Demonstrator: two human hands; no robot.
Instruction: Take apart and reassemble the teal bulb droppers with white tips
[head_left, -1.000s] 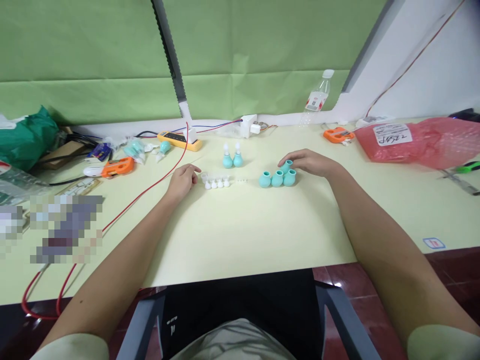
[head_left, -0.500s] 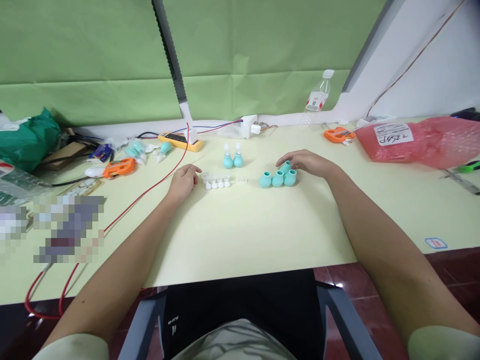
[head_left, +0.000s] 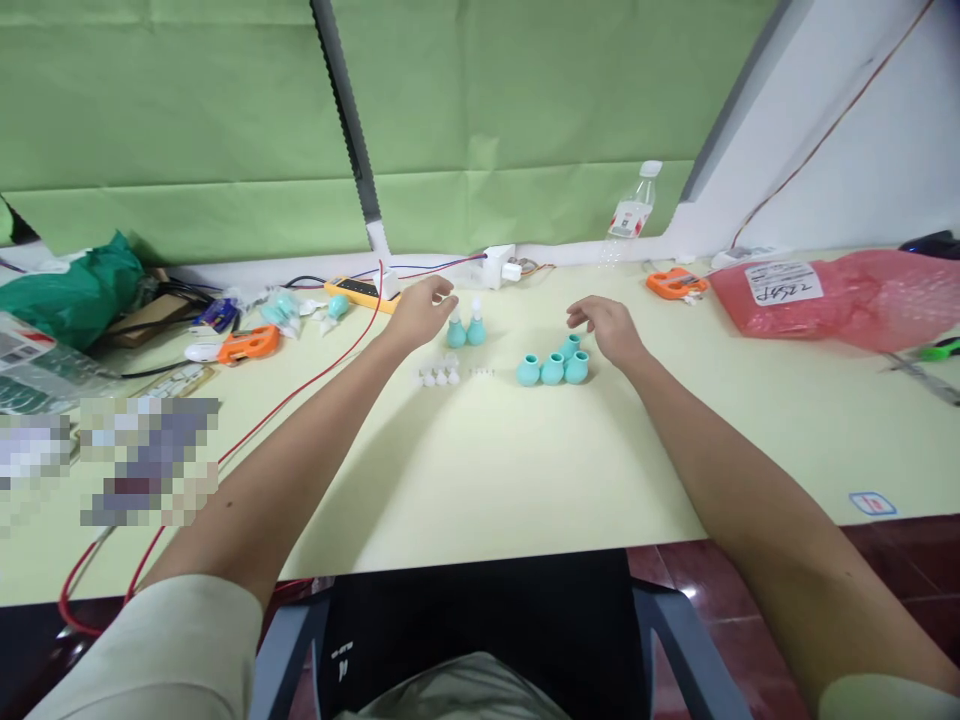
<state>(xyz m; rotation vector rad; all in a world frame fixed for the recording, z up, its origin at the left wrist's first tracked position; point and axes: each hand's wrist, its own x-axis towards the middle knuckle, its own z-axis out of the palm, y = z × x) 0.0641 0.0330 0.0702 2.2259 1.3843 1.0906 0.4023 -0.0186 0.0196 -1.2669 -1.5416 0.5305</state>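
My left hand (head_left: 424,312) hovers over the left of two teal squeeze bulbs with white tips, its thumb and fingers apart near that bulb's tip. The left bulb (head_left: 457,334) and the right bulb (head_left: 476,331) stand upright side by side. My right hand (head_left: 606,325) holds nothing, its fingers loosely bent and apart just right of several open-necked teal bulbs (head_left: 553,369). Nearer me than the tipped pair lie several small white plugs (head_left: 440,376), with clear pieces behind them. Beside these sits a row of tiny white parts (head_left: 482,372), too small to name.
A red cable (head_left: 300,391) crosses the table at left, past an orange-handled tool (head_left: 249,344). Behind are a yellow multimeter (head_left: 360,293), a white plug block (head_left: 499,267) and a plastic bottle (head_left: 632,215). Orange clippers (head_left: 676,284) and a red plastic bag (head_left: 847,300) lie at right.
My left hand has moved from beside the white plugs up and right to the tipped bulbs. My right hand has drawn slightly away from the open-necked bulbs. The view has shifted slightly.
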